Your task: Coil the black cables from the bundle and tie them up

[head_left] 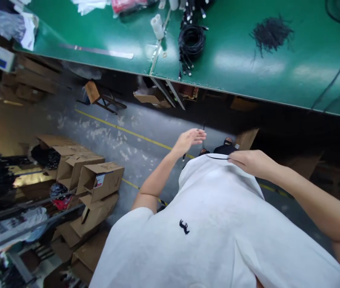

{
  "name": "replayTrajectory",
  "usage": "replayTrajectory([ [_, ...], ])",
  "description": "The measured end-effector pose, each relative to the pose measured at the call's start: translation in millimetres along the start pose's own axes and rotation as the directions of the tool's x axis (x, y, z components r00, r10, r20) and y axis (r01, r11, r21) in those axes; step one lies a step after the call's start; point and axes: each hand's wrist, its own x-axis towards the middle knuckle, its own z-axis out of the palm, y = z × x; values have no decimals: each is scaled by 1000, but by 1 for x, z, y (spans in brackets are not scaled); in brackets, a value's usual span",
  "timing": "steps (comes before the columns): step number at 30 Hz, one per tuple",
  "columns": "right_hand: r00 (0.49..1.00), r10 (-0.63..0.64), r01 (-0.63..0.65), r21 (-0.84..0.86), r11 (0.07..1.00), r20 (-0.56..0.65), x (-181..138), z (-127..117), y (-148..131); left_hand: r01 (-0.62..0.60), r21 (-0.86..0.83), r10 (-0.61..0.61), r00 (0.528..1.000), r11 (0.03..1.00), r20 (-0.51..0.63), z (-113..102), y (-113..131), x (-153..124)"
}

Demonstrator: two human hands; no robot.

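In the head view my left hand [191,140] is raised in front of my waist, fingers stretched and close together. A thin dark line passes by its fingertips and a dark end shows below its palm; its thumb is hidden. My right hand [252,160] is closed, with thumb and fingers pinching a thin black cable [218,158]. This cable curves leftward over the hem of my white shirt [212,208]. How it runs between the two hands is partly hidden. The hands are apart, lower than the bench's near edge.
The green workbench [232,72] carries a coiled black cable bundle [191,42], a pile of short black strips [271,34], white rolls [157,27] and a ruler-like strip [106,51]. Open cardboard boxes [100,180] stand at left; a wooden stool [93,93] stands near the bench.
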Motion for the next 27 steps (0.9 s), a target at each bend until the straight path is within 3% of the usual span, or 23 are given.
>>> replayTrajectory([
  [2,998,23,-28,-73,997,-60,25,-24,-29,19,111,-42,976,994,214,28,-9,-3],
  [5,983,98,-115,-99,988,-158,49,-56,-30,18,134,-71,911,991,407,46,-12,-6],
  [8,985,73,-75,-11,997,-157,54,-69,-5,72,77,-98,895,994,435,48,-3,-1],
  [14,964,93,-53,165,985,-248,62,-76,26,286,50,-279,857,957,434,54,27,5],
  [17,954,130,-37,325,945,-270,71,-80,47,382,-40,-340,861,923,378,58,41,2],
  [20,944,190,-35,490,871,-271,71,-72,93,345,-184,-302,926,920,228,57,57,-1],
  [23,919,325,-153,556,817,-224,53,-42,151,63,-292,-73,997,954,-24,53,80,-6],
  [25,887,428,-301,485,821,-174,32,-18,174,-134,-266,93,982,955,-163,51,96,-8],
  [27,912,391,-332,338,881,-121,9,-2,173,-203,-199,154,960,959,-234,52,104,-4],
])
